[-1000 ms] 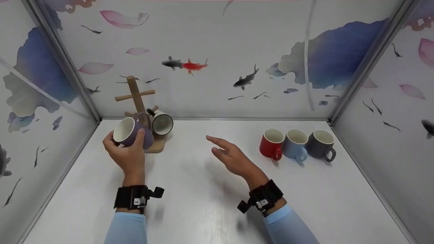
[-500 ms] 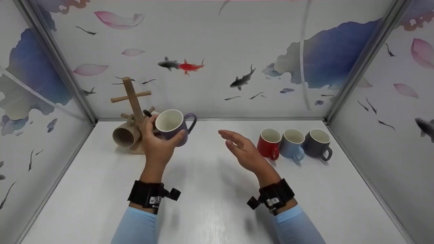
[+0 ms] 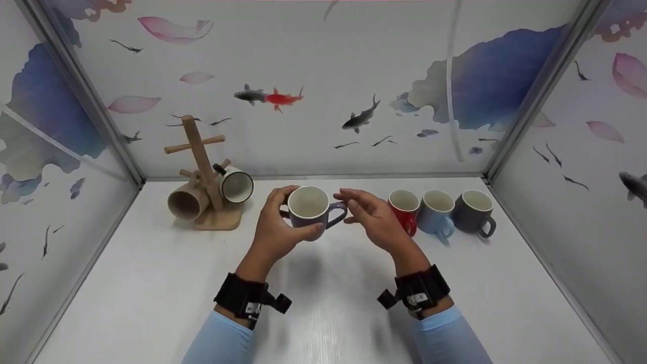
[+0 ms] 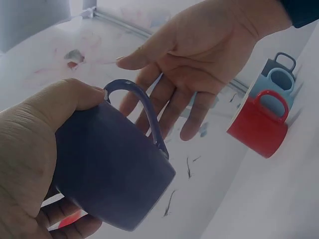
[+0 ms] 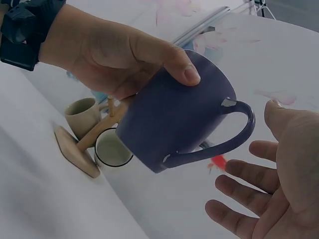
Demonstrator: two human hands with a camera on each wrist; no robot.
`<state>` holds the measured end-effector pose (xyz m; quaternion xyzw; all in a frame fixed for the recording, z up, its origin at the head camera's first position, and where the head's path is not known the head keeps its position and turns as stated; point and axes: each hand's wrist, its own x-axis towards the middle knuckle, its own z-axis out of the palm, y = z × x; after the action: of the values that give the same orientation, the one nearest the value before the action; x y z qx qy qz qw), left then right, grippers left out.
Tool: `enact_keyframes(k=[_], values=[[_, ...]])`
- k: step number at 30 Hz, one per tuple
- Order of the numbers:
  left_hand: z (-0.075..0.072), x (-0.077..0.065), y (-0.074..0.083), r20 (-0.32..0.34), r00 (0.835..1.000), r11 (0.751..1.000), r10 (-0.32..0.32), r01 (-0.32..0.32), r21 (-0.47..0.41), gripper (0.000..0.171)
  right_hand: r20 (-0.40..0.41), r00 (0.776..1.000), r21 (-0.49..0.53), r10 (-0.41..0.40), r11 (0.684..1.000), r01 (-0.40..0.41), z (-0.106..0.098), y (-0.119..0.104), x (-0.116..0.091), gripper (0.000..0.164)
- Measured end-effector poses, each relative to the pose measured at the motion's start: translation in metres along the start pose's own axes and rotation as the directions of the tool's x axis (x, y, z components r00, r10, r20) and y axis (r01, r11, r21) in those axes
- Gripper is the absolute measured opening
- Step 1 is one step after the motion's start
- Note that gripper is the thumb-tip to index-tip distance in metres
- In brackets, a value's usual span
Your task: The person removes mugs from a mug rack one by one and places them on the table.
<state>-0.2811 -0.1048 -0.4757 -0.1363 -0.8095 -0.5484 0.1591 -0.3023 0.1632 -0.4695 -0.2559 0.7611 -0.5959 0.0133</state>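
A purple mug [image 3: 306, 220] with a cream inside is held upright over the middle of the table. My left hand [image 3: 279, 227] grips its body from the left, thumb in front and fingers behind. Its handle [image 5: 233, 135] points right, toward my right hand [image 3: 373, 217]. That hand has its fingers spread and relaxed right beside the handle, holding nothing; the left wrist view [image 4: 199, 59] shows its bare palm.
At the back left a wooden mug tree [image 3: 198, 151] carries a beige mug [image 3: 187, 201] and a white mug with a black rim [image 3: 236, 186]. Along the right stand a red mug [image 3: 402, 207], a light blue mug [image 3: 435, 212] and a dark grey mug [image 3: 471, 212].
My left hand has carried the purple mug from beside the mug tree rightward to the middle, turning it so its handle faces right. My right hand has shifted slightly right.
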Motion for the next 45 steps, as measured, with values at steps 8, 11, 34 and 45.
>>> enact_keyframes(k=[8,11,34,45], values=[[0.006,-0.003,-0.018,0.078,0.995,0.998,-0.064,0.064,0.010,0.094,0.061,0.993,-0.075,0.104,0.992,-0.099,0.002,0.003,0.002,0.034],[0.008,-0.004,-0.025,0.091,0.992,0.996,-0.086,0.086,0.007,0.095,0.075,0.987,-0.130,0.140,0.983,-0.130,0.003,0.004,0.002,0.029],[0.018,-0.006,-0.043,0.264,0.957,0.992,-0.118,0.127,-0.019,0.098,0.219,0.909,-0.163,0.355,0.932,-0.324,-0.001,0.023,0.003,0.031],[0.036,-0.010,-0.048,0.193,0.958,0.966,-0.211,0.235,-0.112,0.090,0.097,0.900,-0.084,0.425,0.904,-0.418,-0.006,0.031,0.005,0.031]])
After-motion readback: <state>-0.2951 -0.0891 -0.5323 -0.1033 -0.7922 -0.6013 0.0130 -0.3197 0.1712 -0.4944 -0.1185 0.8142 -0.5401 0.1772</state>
